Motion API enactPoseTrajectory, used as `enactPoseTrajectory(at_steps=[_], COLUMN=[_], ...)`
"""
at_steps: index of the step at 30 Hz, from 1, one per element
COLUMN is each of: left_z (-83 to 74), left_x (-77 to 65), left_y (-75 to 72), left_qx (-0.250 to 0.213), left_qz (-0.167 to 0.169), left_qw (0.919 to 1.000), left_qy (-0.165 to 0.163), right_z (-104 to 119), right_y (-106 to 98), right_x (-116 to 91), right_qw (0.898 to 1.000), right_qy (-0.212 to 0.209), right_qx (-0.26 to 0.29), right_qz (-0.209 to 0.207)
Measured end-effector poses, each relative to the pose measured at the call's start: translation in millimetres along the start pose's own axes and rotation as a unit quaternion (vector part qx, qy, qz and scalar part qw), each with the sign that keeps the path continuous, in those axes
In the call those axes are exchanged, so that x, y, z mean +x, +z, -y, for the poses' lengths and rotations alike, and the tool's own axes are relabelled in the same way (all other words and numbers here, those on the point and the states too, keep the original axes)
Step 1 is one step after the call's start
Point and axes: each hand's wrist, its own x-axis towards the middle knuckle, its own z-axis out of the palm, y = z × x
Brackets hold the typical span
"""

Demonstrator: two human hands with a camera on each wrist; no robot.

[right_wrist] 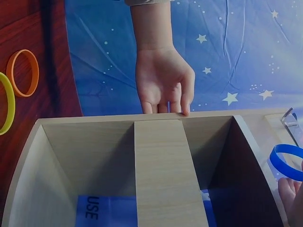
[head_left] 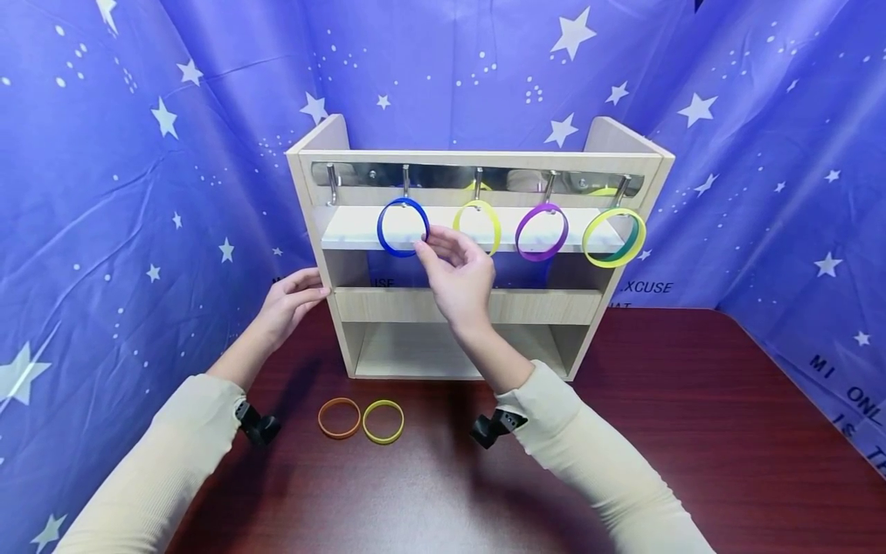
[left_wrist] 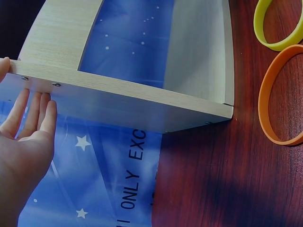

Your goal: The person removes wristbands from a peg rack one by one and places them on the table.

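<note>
My right hand (head_left: 460,281) pinches the right edge of a blue wristband (head_left: 381,235) between thumb and fingers. The band's top overlaps the tip of the second hook (head_left: 406,178) from the left. My left hand (head_left: 287,308) rests against the left side panel of a wooden shelf unit (head_left: 471,306). In the left wrist view, the fingers of that hand (left_wrist: 28,146) lie straight along the panel's outer face, with the thumb at its front edge. The right wrist view shows the blue band (right_wrist: 284,169) at its right edge, most of my right hand cut off.
Right of the blue band hang a yellow wristband (head_left: 496,231), a purple one (head_left: 565,231), and a yellow one (head_left: 642,235) with a green one (head_left: 631,246) behind it. An orange wristband (head_left: 339,436) and a yellow wristband (head_left: 384,441) lie on the dark red table (head_left: 429,500).
</note>
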Motion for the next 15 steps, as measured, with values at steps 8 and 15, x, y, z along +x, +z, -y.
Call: enactPoseTrajectory(at_steps=[8,15], left_z=[-0.7,0.0], left_x=[-0.5,-0.4], left_y=[0.7,0.9], left_qx=[0.002,-0.001], left_qz=[-0.003,-0.001], left_qw=[1.0,1.0], left_qy=[-0.003,-0.003], right_z=[3,10], right_y=[3,4], right_x=[0,-1], right_qw=[0.999,0.996], right_qy=[-0.009,0.01], right_qx=[0.029,0.087], right_qz=[-0.018,-0.02])
